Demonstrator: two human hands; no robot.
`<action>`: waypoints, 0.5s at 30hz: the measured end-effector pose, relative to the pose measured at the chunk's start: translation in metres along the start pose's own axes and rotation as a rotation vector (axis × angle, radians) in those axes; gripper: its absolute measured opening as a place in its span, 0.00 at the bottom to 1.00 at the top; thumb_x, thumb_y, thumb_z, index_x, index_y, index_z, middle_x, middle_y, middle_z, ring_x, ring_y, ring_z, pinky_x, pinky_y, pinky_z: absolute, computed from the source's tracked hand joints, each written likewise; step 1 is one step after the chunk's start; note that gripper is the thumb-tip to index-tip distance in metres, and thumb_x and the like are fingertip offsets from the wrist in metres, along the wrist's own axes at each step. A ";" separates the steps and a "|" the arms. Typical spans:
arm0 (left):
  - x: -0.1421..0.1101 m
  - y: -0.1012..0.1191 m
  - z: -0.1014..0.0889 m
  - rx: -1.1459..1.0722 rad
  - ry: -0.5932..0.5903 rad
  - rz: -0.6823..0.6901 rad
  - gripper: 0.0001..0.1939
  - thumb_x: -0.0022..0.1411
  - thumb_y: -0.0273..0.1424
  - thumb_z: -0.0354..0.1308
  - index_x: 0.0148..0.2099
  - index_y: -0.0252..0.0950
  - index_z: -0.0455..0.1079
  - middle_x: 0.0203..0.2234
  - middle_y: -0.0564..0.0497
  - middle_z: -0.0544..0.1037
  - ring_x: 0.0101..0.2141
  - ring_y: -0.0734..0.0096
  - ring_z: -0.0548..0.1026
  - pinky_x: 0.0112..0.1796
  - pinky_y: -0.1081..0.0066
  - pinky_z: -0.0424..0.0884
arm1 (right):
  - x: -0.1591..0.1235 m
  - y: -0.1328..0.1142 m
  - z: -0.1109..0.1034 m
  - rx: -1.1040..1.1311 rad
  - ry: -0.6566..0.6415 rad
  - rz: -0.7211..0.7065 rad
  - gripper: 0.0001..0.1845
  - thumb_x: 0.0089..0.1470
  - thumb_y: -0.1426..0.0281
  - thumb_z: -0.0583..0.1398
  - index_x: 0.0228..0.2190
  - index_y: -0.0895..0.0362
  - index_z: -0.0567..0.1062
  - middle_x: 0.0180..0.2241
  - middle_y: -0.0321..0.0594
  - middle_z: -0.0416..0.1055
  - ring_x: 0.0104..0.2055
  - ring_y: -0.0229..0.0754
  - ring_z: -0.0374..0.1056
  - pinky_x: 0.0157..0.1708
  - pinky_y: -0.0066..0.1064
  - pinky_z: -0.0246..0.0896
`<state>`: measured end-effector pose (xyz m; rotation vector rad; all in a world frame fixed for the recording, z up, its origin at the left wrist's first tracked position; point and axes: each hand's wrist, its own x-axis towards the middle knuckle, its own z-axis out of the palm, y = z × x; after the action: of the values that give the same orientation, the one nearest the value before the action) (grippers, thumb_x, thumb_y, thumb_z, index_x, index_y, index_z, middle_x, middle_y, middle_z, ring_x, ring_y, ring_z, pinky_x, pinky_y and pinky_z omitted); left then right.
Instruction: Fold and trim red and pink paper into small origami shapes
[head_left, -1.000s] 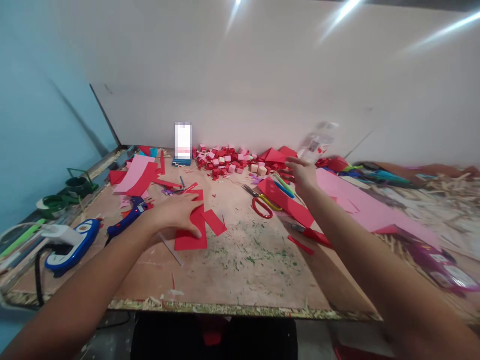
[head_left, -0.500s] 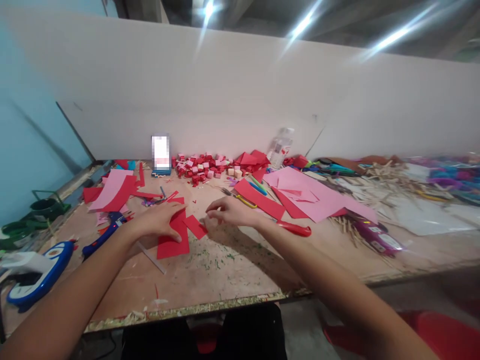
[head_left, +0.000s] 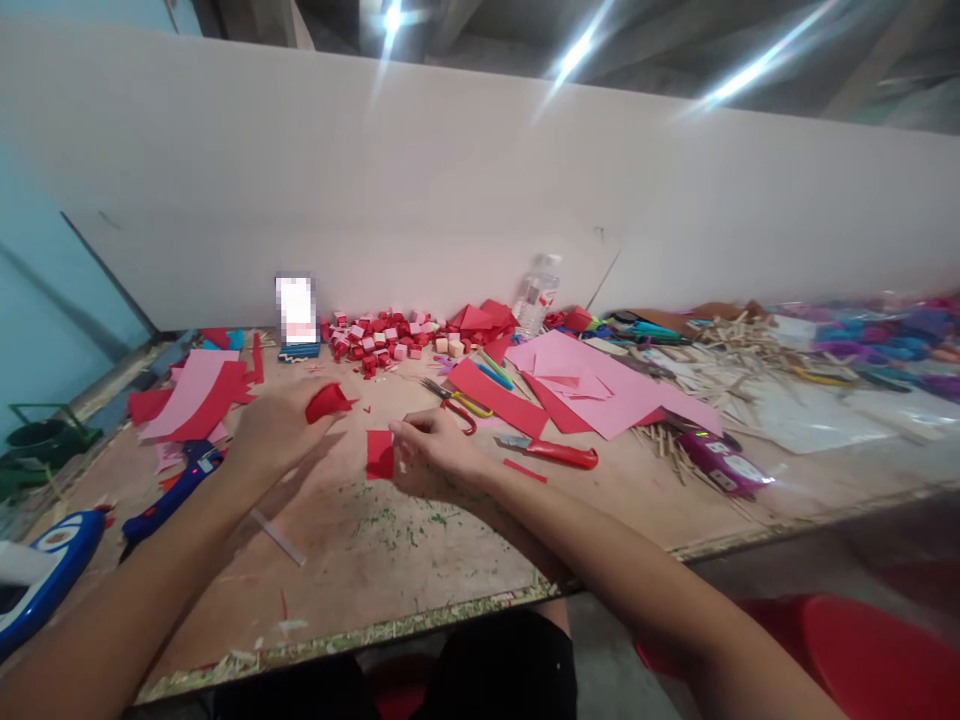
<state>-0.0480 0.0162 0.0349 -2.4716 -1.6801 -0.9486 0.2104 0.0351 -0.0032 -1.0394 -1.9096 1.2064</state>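
Observation:
My left hand (head_left: 279,430) is closed on a sheet of red paper (head_left: 328,402), which bends up above the bench beyond the fingers. Some of those fingers are hidden behind the hand. A small red paper rectangle (head_left: 379,456) meets the fingertips of my right hand (head_left: 435,448), its edge between thumb and forefinger. Just beyond that hand lie scissors (head_left: 466,405) with yellow and red handles. To the right, a red-handled knife (head_left: 559,452) rests on the wood, and a thin red paper strip (head_left: 525,471) lies below it.
Pink paper (head_left: 615,380) and red paper sheets spread to the right, near a clear bottle (head_left: 538,295). Small red and pink cubes (head_left: 390,338) are heaped by a phone (head_left: 298,310). A blue glue gun (head_left: 171,495) lies left. Wooden sticks (head_left: 739,335) pile far right.
My left hand has lifted the larger red sheet off the bench and bent it. My right hand has taken the small red rectangle's edge. The view has turned slightly right.

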 end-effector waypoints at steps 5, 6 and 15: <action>-0.018 0.026 0.015 0.043 0.100 0.361 0.23 0.67 0.37 0.59 0.62 0.40 0.68 0.55 0.41 0.77 0.54 0.52 0.74 0.56 0.55 0.68 | 0.000 0.007 0.009 0.660 -0.234 0.198 0.38 0.53 0.37 0.61 0.39 0.61 0.80 0.34 0.48 0.78 0.31 0.44 0.73 0.28 0.33 0.67; -0.021 0.027 0.020 0.065 0.068 0.442 0.22 0.68 0.35 0.58 0.63 0.40 0.68 0.56 0.41 0.76 0.55 0.51 0.74 0.57 0.54 0.67 | 0.001 0.009 0.011 0.752 -0.233 0.212 0.36 0.52 0.39 0.63 0.39 0.61 0.80 0.35 0.49 0.79 0.32 0.45 0.74 0.29 0.34 0.69; -0.029 0.030 0.034 0.034 -0.155 0.452 0.26 0.66 0.47 0.60 0.63 0.45 0.69 0.64 0.43 0.70 0.62 0.45 0.67 0.65 0.43 0.57 | 0.004 0.008 0.017 0.757 0.165 0.192 0.13 0.42 0.67 0.73 0.30 0.61 0.82 0.29 0.40 0.78 0.29 0.37 0.69 0.30 0.27 0.62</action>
<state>-0.0134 -0.0102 0.0028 -2.7800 -1.0692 -0.6842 0.1969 0.0339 -0.0163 -0.8651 -1.0794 1.6993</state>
